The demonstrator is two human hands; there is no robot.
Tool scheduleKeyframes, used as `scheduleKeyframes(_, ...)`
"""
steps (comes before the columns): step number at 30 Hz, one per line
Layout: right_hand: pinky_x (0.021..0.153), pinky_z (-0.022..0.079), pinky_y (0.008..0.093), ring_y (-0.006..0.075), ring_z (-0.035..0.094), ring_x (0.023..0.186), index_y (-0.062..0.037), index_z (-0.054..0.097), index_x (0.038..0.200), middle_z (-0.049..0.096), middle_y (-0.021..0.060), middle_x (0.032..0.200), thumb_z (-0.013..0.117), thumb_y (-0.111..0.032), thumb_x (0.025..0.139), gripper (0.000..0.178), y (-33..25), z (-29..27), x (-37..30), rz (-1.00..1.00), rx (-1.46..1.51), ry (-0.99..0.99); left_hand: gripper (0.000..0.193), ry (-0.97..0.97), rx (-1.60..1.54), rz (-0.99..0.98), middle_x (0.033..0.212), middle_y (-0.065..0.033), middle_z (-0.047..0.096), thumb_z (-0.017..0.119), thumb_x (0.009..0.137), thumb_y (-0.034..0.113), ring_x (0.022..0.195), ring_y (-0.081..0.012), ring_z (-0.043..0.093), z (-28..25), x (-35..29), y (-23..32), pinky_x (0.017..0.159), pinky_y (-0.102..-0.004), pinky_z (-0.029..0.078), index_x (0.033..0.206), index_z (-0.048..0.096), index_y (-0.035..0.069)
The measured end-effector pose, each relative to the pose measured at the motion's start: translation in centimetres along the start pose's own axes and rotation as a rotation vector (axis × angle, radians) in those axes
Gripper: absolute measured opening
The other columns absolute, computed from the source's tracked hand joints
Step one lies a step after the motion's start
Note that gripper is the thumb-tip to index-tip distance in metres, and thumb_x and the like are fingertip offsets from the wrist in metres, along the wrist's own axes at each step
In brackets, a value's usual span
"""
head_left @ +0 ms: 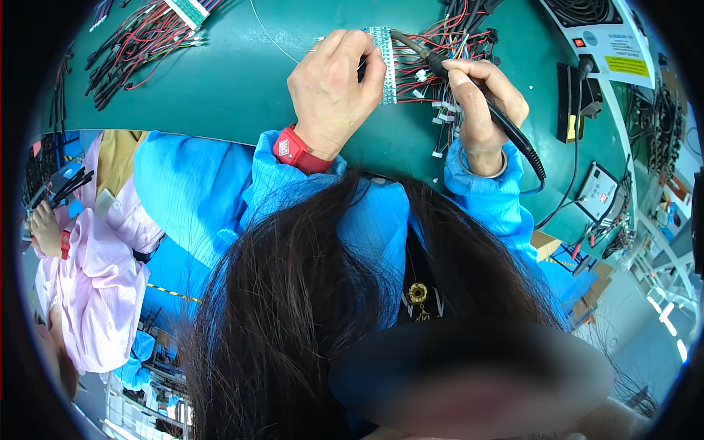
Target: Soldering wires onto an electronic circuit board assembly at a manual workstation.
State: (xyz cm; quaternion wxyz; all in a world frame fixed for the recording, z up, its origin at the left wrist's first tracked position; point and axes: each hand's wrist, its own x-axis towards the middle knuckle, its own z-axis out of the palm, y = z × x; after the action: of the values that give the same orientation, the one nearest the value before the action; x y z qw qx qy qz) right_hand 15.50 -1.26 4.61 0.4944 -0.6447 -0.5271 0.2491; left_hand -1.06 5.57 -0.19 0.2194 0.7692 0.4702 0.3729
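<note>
My right hand (484,103) is closed around a soldering iron (435,64), whose thin tip points left toward the top end of a green-and-white circuit board strip (388,77). My left hand (334,92) has its fingers curled at the strip's left edge. A thin pale solder wire (270,35) runs down into that hand, though its fingertips are partly hidden. Red and black wire leads (418,45) fan out from the strip's right side, several ending in small white connectors (444,114). A red wrist strap (301,152) sits on my left wrist.
On the green table (235,81) lies another wire bundle (139,51) with a board strip (189,11) at the far left. A white machine with a fan (605,37), a black box (568,103) and a small white device (600,192) stand right. A person in pink (95,286) works at left.
</note>
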Motion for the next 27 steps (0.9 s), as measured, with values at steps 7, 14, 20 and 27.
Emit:
scheduleKeyframes(7,0.052,0.041,0.0250,0.0115,0.055,0.057,0.0039,0.071,0.087,0.061,0.0088,0.067,0.066,-0.002,0.078,0.012,0.0,0.2,0.3,-0.075,-0.007,-0.010,0.008,0.036,-0.010,0.025,0.078,-0.0063,0.064,0.067,0.077,0.007,0.069,-0.0249,0.064,0.4,0.1,-0.5,0.060,-0.0345,0.051,0.076,0.060,0.008)
scheduleKeyframes(14,0.048,0.039,0.0270,0.0159,0.053,0.053,0.0062,0.069,0.084,0.061,0.0108,0.067,0.066,0.004,0.074,0.011,-0.9,-0.7,0.0,-0.311,-0.147,0.157,0.008,0.004,0.011,0.015,0.086,-0.0073,0.070,0.068,0.080,0.008,0.072,-0.0229,0.068,0.0,0.1,-0.1,0.064,-0.0326,0.054,0.078,0.061,0.005)
scheduleKeyframes(20,0.051,0.038,0.0246,0.0121,0.051,0.057,0.0050,0.069,0.089,0.059,0.0078,0.067,0.065,0.001,0.079,0.012,-1.4,-0.8,0.1,-0.201,-0.038,0.179,0.007,0.016,-0.076,0.055,0.085,-0.0083,0.070,0.070,0.082,0.007,0.070,-0.0227,0.068,-0.5,0.1,0.1,0.063,-0.0319,0.054,0.082,0.063,0.005)
scheduleKeyframes(27,0.055,0.037,0.0227,0.0084,0.050,0.061,0.0060,0.069,0.091,0.058,0.0046,0.070,0.063,-0.002,0.081,0.014,-1.0,-1.4,-0.2,-0.134,0.092,0.195,0.007,0.090,-0.039,0.127,0.079,-0.0073,0.064,0.068,0.085,0.008,0.066,-0.0233,0.060,-1.5,-0.1,-0.1,0.062,-0.0348,0.047,0.084,0.062,0.004)
